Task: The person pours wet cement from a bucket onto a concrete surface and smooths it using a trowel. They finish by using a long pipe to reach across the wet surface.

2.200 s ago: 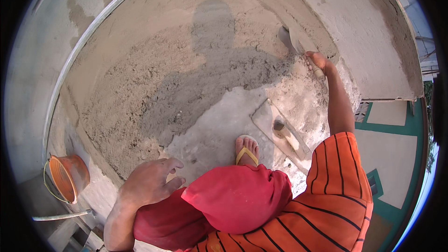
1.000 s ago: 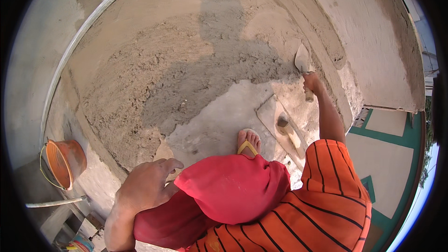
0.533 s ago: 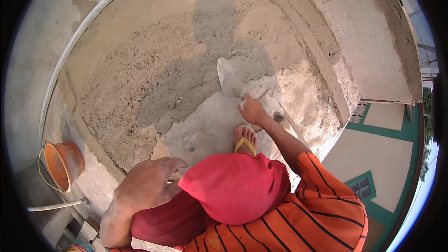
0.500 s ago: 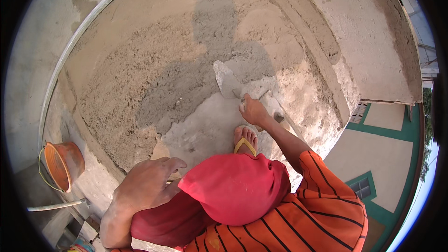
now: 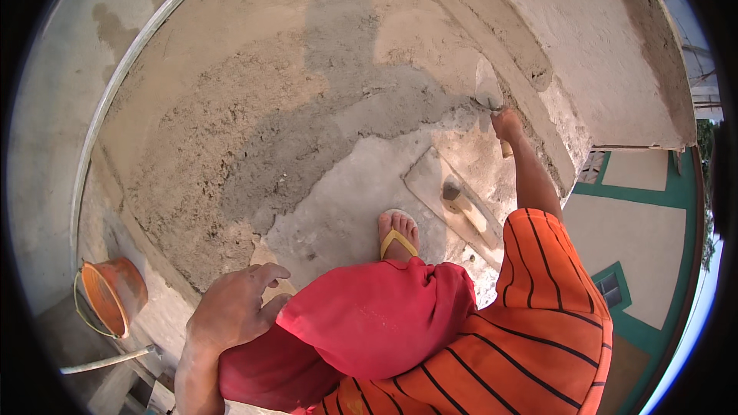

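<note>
My right hand (image 5: 509,124) is stretched forward and grips the handle of a metal trowel (image 5: 487,86), whose blade lies on the wet mortar by the raised plastered edge (image 5: 530,54). My left hand (image 5: 233,307) rests on my red-clad knee (image 5: 369,315), fingers loosely spread, holding nothing. A spread of rough grey mortar (image 5: 231,154) covers the floor ahead, with my shadow across it. My foot in a yellow sandal (image 5: 397,235) stands on smoother concrete.
A wooden float (image 5: 455,201) lies on the floor just right of my foot. An orange bucket (image 5: 114,297) stands at the lower left beside a pale pipe (image 5: 108,360). A curved white rim (image 5: 123,84) bounds the slab on the left; green-trimmed walls lie far below on the right.
My right hand has swung the trowel from the patch near my foot back out to the far right edge. My left hand has stayed on my knee.
</note>
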A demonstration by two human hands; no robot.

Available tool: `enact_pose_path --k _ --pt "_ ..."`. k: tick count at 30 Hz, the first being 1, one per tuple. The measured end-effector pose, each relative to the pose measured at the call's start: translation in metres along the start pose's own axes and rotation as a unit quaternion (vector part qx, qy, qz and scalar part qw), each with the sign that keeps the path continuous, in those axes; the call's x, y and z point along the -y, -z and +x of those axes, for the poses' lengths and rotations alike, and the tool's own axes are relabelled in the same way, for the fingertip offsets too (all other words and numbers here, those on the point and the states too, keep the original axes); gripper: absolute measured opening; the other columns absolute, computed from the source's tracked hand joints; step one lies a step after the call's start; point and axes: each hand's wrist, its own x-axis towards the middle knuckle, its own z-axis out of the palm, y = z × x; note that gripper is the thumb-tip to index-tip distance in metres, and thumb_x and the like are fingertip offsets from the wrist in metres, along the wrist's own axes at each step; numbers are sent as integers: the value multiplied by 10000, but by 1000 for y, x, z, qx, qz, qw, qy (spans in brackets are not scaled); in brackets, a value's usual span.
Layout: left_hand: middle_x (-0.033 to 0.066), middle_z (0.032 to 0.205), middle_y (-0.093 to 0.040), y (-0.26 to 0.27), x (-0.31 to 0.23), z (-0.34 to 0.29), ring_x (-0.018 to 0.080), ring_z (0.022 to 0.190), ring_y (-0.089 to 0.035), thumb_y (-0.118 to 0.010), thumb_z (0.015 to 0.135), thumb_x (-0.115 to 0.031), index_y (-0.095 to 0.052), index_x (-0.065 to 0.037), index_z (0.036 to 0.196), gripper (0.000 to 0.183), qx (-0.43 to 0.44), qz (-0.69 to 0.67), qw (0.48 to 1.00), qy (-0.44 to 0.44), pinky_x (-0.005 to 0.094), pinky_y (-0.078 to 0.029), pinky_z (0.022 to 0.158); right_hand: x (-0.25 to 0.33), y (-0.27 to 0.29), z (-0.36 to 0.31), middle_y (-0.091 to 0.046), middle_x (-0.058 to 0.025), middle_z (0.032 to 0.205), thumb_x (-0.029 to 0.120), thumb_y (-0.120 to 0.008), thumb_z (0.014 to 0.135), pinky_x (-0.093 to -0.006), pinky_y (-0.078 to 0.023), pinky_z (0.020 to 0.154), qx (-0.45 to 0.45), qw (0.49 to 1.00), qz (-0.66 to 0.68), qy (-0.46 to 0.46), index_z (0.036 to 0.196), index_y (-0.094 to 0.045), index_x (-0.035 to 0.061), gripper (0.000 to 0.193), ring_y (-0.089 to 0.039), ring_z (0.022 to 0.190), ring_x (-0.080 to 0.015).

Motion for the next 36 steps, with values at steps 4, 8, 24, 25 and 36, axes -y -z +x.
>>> enact_pose_path --k 4,8,24,25,36 --pt "196 972 -678 1 6 0 379 892 -653 -679 846 -231 -628 -37 1110 332 -10 -14 1000 -14 436 -507 785 -18 -54 -33 -584 -109 778 306 -532 931 -393 -494 548 30 969 246 10 1055 -526 27 305 -589 649 -250" --pt "187 995 -685 -1 5 4 363 900 -658 -684 843 -250 -627 -39 1113 347 9 -11 1000 -2 428 -508 781 76 26 -118 -542 -46 727 283 -497 935 -358 -478 463 78 808 572 -120 1014 -522 80 219 -532 525 -182" --pt "188 1013 -682 1 3 7 362 946 -652 -659 871 -291 -618 -50 1138 361 -6 -13 1000 10 432 -504 815 164 -9 -106 -519 -62 754 298 -458 938 -346 -475 490 -44 581 787 -201 989 -520 67 244 -544 583 -203" --pt "188 1011 -681 1 3 5 364 950 -650 -653 876 -293 -615 -53 1141 360 4 -8 1000 12 433 -504 817 165 -3 -112 -515 -66 754 296 -459 945 -354 -474 477 -51 577 793 -188 992 -517 60 248 -543 578 -206" --pt "165 1012 -694 -6 4 -12 363 908 -658 -654 784 -145 -636 -102 1163 382 -20 -5 1000 11 431 -518 786 231 -7 176 -643 -220 947 190 -421 931 -449 -519 627 -105 922 370 -30 984 -608 -42 303 -658 745 -310"
